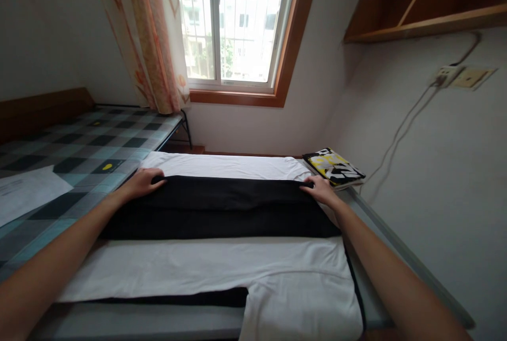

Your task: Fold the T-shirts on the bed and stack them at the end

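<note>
Black cloth (229,209) lying across white cloth (190,262), both on table (158,321), mid-frame in my camera feed. My left hand (146,180) pinches its far edge at left end, fingers closed on fabric; my right hand (320,191) pinches same edge at right end, edge nearly straight between. White cloth shows beyond and nearer. I see patterned item (332,167) just past right hand, checked bed (119,140) at left with paper (31,193) on it

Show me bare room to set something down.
Widest patch: the checkered mattress, between the paper sheet and curtain. A narrow strip of tabletop borders the white garment. Crowded: mid-table, under that and the black garment, held by left hand and right hand.
</note>
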`<act>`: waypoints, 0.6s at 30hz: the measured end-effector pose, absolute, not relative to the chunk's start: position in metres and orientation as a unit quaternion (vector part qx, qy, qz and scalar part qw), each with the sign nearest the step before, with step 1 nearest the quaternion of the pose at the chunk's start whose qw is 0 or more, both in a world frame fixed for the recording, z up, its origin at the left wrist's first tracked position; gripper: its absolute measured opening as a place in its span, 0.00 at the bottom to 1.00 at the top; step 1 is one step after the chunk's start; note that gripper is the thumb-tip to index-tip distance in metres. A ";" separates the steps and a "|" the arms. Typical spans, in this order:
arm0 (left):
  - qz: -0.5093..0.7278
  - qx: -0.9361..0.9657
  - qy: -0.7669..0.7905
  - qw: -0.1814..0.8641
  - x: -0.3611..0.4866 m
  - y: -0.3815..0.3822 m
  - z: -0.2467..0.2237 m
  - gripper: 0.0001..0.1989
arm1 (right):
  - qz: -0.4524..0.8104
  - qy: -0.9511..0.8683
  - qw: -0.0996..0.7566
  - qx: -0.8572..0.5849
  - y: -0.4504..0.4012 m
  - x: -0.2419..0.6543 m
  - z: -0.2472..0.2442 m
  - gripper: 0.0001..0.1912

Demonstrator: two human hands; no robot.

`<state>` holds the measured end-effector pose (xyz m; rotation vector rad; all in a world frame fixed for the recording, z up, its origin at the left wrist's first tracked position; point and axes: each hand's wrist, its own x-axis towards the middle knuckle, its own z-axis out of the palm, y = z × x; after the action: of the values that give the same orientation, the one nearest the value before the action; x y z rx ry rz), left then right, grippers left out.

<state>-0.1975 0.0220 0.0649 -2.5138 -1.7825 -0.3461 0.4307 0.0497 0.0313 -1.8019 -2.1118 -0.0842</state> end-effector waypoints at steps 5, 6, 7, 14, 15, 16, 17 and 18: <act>-0.140 -0.796 -0.588 0.035 -0.197 0.014 0.063 0.20 | -0.004 -0.752 0.255 -0.608 0.042 0.429 0.030 0.09; -0.139 -0.794 -0.590 0.040 -0.198 0.015 0.062 0.20 | 0.006 -0.749 0.266 -0.606 0.042 0.428 0.030 0.09; -0.138 -0.793 -0.592 0.045 -0.198 0.016 0.060 0.20 | 0.015 -0.745 0.278 -0.606 0.042 0.427 0.030 0.08; -0.142 -0.773 -0.614 0.074 -0.206 0.045 0.058 0.17 | 0.029 -0.709 0.337 -0.619 0.072 0.421 0.044 0.09; -0.146 -0.769 -0.617 0.082 -0.206 0.051 0.060 0.17 | 0.023 -0.705 0.340 -0.622 0.081 0.419 0.048 0.09; -0.151 -0.765 -0.620 0.090 -0.205 0.057 0.062 0.16 | 0.017 -0.702 0.341 -0.625 0.090 0.417 0.053 0.09; -0.155 -0.759 -0.625 0.097 -0.202 0.063 0.065 0.16 | 0.011 -0.699 0.340 -0.629 0.099 0.415 0.057 0.08; -0.157 -0.753 -0.631 0.104 -0.200 0.070 0.067 0.16 | 0.006 -0.695 0.334 -0.637 0.108 0.412 0.061 0.08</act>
<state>-0.1996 0.0700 0.0665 -2.2204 -1.8602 -0.4636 0.4117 0.1079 0.0607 -1.6615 -1.8142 0.0158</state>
